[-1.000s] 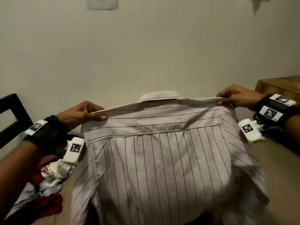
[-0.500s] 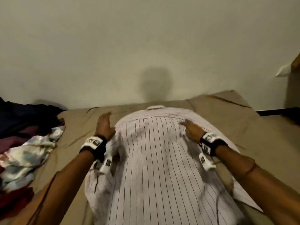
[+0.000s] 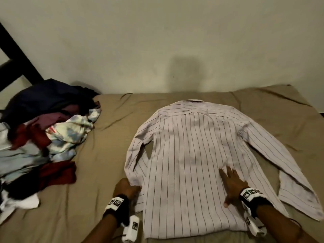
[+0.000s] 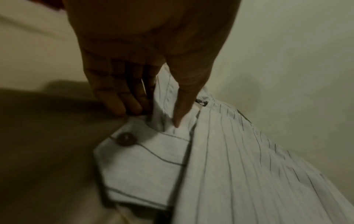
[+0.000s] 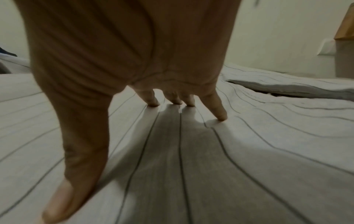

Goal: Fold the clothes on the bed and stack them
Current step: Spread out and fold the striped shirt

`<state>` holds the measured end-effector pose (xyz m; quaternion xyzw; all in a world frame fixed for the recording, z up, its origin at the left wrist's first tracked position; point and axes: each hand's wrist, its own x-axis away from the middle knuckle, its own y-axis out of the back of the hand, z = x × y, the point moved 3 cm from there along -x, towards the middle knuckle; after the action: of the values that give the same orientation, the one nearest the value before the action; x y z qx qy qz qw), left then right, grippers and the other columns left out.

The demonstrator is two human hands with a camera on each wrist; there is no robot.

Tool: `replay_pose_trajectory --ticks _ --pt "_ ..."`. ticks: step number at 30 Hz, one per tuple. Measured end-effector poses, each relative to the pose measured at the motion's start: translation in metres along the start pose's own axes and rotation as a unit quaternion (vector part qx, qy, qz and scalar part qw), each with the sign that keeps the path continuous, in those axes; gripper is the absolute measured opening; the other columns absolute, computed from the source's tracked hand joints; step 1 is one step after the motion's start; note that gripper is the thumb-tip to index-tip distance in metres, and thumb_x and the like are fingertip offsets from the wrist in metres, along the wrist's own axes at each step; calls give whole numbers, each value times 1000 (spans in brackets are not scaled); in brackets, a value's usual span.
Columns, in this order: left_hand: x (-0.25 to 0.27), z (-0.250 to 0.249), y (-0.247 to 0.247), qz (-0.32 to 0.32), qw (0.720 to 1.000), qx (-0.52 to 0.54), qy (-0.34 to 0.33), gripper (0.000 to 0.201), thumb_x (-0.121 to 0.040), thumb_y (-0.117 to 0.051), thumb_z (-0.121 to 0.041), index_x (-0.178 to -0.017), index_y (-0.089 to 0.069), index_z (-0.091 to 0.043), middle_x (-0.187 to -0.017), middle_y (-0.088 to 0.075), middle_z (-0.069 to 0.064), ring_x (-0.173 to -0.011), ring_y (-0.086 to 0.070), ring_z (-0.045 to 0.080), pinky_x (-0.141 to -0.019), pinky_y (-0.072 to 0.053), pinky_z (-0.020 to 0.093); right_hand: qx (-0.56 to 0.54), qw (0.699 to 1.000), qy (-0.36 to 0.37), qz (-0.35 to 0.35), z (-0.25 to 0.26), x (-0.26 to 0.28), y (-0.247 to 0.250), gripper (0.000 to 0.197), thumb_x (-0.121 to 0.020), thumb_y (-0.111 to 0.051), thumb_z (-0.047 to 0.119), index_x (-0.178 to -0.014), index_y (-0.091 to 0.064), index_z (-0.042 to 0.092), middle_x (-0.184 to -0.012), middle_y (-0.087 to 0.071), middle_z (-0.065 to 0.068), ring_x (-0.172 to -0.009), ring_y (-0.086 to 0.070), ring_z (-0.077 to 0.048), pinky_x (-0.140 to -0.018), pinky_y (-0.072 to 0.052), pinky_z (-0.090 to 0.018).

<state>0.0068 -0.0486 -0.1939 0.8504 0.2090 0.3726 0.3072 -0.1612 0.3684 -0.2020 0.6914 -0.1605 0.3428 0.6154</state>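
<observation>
Now the shirt (image 3: 189, 155) you held aloft lies back-up on the bed (image 3: 105, 137), your left hand (image 3: 125, 187) pinching its cuff (image 4: 145, 159), right hand (image 3: 231, 185) pressing flat, ready for folding.

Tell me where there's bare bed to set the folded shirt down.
Bare tan sheet lies between the heap of unfolded clothes and the striped white shirt; another strip runs behind the collar along the wall. The left edge is crowded.

Left forearm (image 3: 105, 225): bare, no sleeve; black wrist strap (image 3: 116, 207) bearing white tags with black square markers, a white marker-tagged block (image 3: 131, 228) hanging beneath. Right forearm (image 3: 280, 227): bare; matching black strap (image 3: 252, 199) with white marker tags, white tagged block (image 3: 254, 225) below, thin dark cable (image 3: 296, 221) alongside.
</observation>
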Motion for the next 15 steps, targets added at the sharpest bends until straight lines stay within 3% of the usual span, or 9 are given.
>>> replay_pose_trajectory --ticks 1,3,5,7,10,13,15 --pt "1 -3 3 -16 1000 20 6 31 -76 -83 -25 -63 -59 -9 -53 -60 -6 -53 -60 17 -47 -45 21 -1 1000 -4 1 1 -1 -1 160 -53 -95 52 -155 25 28 -160 37 -8 -152 20 -36 -115 -18 -72" --pt "2 -14 18 -72 997 22 -16 38 -82 -78 -29 -60 -51 -13 -57 -59 -1 -61 -58 27 -59 -50 28 -10 1000 0 -3 -3 -2 -3 161 -51 -95 53 -155 25 30 -160 36 -7 -152 20 -36 -115 -18 -72" --pt "-1 -21 49 -135 989 -26 -54 27 -83 -74 -27 -68 -55 -15 -72 -66 5 -75 -63 34 -68 -51 34 -21 1000 6 -8 -7 -4 -5 160 -50 -95 52 -155 24 32 -161 35 -5 -152 20 -35 -116 -18 -71" --pt "-5 -25 89 -212 966 -93 -113 16 -77 -73 -16 -74 -56 -17 -82 -66 11 -81 -64 39 -65 -45 37 -30 999 3 -13 -9 -6 -7 162 -48 -96 53 -155 25 33 -160 36 -3 -152 21 -33 -117 -18 -69" --pt "-13 -23 143 -313 906 -206 -197 23 -72 -77 -7 -80 -56 -12 -79 -60 18 -72 -62 41 -53 -44 41 -34 999 -4 -11 -8 -10 -10 166 -45 -97 52 -154 27 34 -160 37 -2 -152 23 -31 -117 -18 -69" --pt "-26 -8 158 -348 858 -324 -196 30 -70 -81 3 -88 -57 -4 -80 -58 24 -72 -60 40 -48 -50 42 -23 1000 -16 -9 -4 -9 -9 168 -43 -97 51 -153 29 34 -160 36 -3 -152 21 -32 -116 -16 -72" --pt "-42 7 152 -318 863 -358 -163 38 -68 -82 0 -96 -58 2 -88 -58 30 -80 -60 43 -58 -51 50 -18 1000 -19 -7 -1 -9 -8 169 -42 -98 51 -152 29 34 -160 36 -3 -152 20 -32 -114 -17 -73"
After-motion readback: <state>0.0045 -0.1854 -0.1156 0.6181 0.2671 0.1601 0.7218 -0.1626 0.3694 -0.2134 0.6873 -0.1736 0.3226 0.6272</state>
